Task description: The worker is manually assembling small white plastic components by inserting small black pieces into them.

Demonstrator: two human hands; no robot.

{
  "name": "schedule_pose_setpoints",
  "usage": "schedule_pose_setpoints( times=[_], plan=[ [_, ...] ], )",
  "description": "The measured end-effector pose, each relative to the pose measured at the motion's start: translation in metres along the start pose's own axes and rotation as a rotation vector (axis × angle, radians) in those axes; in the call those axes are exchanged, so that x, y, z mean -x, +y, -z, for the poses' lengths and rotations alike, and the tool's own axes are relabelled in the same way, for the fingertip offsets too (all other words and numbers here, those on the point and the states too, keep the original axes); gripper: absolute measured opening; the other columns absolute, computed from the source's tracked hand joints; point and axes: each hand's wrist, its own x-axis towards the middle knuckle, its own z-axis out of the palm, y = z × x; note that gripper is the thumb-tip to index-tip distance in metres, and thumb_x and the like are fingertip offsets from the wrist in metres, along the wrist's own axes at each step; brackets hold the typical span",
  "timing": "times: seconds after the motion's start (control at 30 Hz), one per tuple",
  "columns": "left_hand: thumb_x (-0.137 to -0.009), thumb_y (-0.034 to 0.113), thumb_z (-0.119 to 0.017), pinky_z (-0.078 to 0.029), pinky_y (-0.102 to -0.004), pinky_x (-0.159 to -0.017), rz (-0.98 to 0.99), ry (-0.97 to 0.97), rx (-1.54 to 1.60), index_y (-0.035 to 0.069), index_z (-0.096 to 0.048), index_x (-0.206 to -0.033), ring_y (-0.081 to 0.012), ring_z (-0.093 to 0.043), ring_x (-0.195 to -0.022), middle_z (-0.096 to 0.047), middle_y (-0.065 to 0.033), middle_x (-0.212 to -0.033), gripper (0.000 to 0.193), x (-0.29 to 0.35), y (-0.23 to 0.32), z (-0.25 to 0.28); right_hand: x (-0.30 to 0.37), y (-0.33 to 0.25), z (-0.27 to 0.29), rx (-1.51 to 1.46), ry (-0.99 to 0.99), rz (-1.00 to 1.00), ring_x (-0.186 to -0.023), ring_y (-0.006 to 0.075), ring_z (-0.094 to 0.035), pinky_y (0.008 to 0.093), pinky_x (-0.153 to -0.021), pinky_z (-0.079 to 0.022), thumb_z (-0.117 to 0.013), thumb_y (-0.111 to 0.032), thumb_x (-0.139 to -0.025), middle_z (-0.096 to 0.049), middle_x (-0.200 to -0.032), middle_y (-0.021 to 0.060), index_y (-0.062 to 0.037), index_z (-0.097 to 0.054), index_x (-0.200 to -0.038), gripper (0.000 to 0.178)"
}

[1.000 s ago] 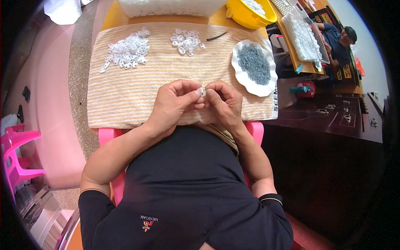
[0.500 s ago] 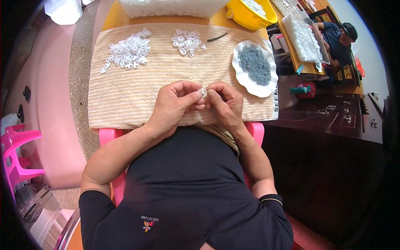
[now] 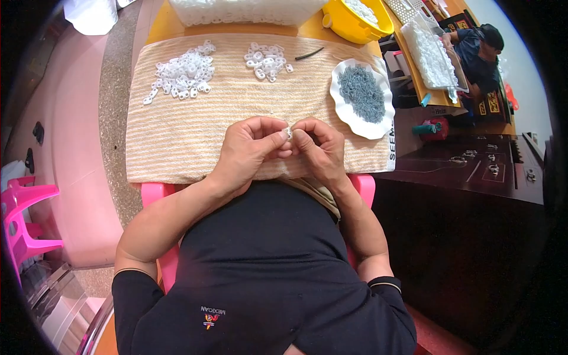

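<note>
Between my two hands is a small white plastic piece, mostly covered by the fingers. My left hand pinches it with thumb and index finger. From the other side, my right hand is closed with thumb and index finger at the same piece; whether a second tiny part sits in that pinch is hidden. Beyond the hands, a small heap of white plastic pieces with holes lies on the striped towel. A larger heap of like pieces lies to its left. Small grey pins fill a scalloped white plate at the right.
A thin black rod lies near the towel's far edge. Behind it stand a white-filled clear bin and a yellow basin. At far right, another person sits by a tray of white pieces. A pink stool stands left.
Both hands stay at nearly the same spot, with only slight finger movement around the white piece. The other person's head and arm have shifted a little.
</note>
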Motion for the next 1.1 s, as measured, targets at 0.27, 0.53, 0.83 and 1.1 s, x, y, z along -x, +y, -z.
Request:
schedule_pose_setpoints(
  times=[0.27,0.53,0.83,1.1],
  plan=[
    [-0.09,0.004,-0.063,-0.056,-0.023,-0.07,-0.029,-0.002,-0.018,-0.004,-0.061,-0.102,-0.0114,-0.065,-0.075,-0.066,-0.0076,-0.088,0.015,-0.0009,-0.0037,0.001,-0.0008,0.0011,-0.0001,0.023,0.003,0.002,-0.067,0.0053,-0.057,0.0197,-0.059,-0.047,-0.06,-0.006,-0.093,-0.062,-0.075,0.0008,0.0023,-0.062,-0.091,0.009],
    [-0.089,0.006,-0.064,-0.056,-0.025,-0.073,-0.079,0.025,-0.067,-0.003,-0.061,-0.101,-0.0125,-0.066,-0.076,-0.067,-0.0085,-0.087,0.016,0.0019,-0.0037,-0.0022,-0.0005,-0.0005,-0.002,0.05,-0.004,0.048,-0.067,0.0058,-0.059,0.0196,-0.06,-0.048,-0.061,-0.007,-0.092,-0.064,-0.076,0.0012,0.0021,-0.063,-0.092,0.009],
    [-0.09,0.003,-0.062,-0.054,-0.0223,-0.068,-0.113,-0.006,-0.085,-0.006,-0.061,-0.1,-0.0108,-0.064,-0.073,-0.067,-0.0079,-0.085,0.013,0.0035,-0.0043,-0.0025,0.0033,-0.0051,-0.0051,-0.083,-0.018,-0.026,-0.069,0.0068,-0.061,0.0197,-0.063,-0.05,-0.06,-0.009,-0.094,-0.066,-0.077,0.0035,0.0036,-0.063,-0.093,0.013],
    [-0.089,0.007,-0.065,-0.054,-0.0241,-0.07,-0.112,-0.013,-0.138,-0.003,-0.062,-0.1,-0.012,-0.065,-0.074,-0.067,-0.0075,-0.084,0.016,0.0038,-0.0024,-0.0041,0.0037,-0.0065,-0.0044,-0.088,-0.026,-0.026,-0.071,0.0066,-0.06,0.0197,-0.065,-0.049,-0.057,-0.01,-0.096,-0.065,-0.079,0.0036,0.0034,-0.061,-0.094,0.014]
  ],
)
